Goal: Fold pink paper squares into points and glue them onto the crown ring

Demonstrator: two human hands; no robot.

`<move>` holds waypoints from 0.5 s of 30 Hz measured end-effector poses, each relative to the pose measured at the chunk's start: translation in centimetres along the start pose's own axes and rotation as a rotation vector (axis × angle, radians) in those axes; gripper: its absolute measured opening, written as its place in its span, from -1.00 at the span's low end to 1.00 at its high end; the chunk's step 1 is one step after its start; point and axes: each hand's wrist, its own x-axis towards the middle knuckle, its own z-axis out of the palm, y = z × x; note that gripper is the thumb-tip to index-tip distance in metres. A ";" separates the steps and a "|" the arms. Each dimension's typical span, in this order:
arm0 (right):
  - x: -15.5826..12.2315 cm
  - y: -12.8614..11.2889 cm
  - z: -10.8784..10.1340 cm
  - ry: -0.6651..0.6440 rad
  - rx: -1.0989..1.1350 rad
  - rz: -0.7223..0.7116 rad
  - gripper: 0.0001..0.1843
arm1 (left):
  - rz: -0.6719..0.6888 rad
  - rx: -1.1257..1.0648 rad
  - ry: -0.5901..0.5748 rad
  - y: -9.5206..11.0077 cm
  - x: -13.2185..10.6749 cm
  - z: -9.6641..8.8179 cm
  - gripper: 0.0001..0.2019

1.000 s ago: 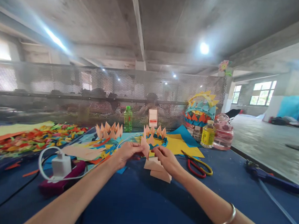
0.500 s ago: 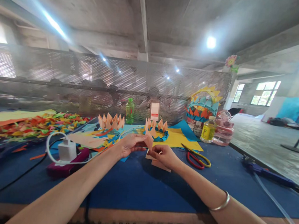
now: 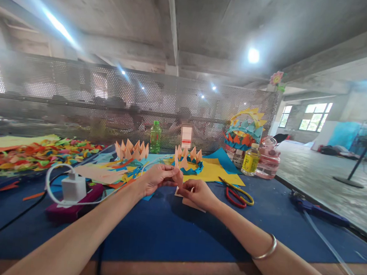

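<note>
Between my hands, above the blue tabletop, is a piece of peach paper (image 3: 178, 176), seen nearly edge-on. My left hand (image 3: 157, 179) pinches it from the left. The fingertips of my right hand (image 3: 197, 193) are closed on its lower right edge. Below my right hand lie more flat peach paper pieces (image 3: 194, 205), partly covered by it. Just behind my hands stands a ring of blue paper with peach points, a paper crown (image 3: 188, 161). Farther left is another crown with peach points (image 3: 132, 150).
Scissors with red and yellow handles (image 3: 238, 194) lie right of my hands. A glue gun (image 3: 319, 209) rests near the right edge. At left are a power strip with a white charger (image 3: 74, 188) and paper scraps (image 3: 45, 154). Bottles (image 3: 250, 160) and stacked crowns (image 3: 244, 131) stand behind.
The peach paper has turned from showing a broader face to nearly edge-on. Both hands keep hold of it. The whole view has shifted slightly.
</note>
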 end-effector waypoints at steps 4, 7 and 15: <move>-0.1 -0.3 -0.2 0.000 -0.004 -0.006 -0.77 | 0.027 0.023 0.021 -0.1 -0.1 0.3 -0.80; -0.2 -0.4 -0.4 -0.011 0.010 -0.016 -0.79 | 0.041 0.031 0.032 -0.1 -0.2 0.5 -0.77; -0.2 -0.3 -0.4 0.011 -0.001 -0.031 -0.76 | 0.047 -0.003 0.053 -0.4 -0.1 0.3 -0.85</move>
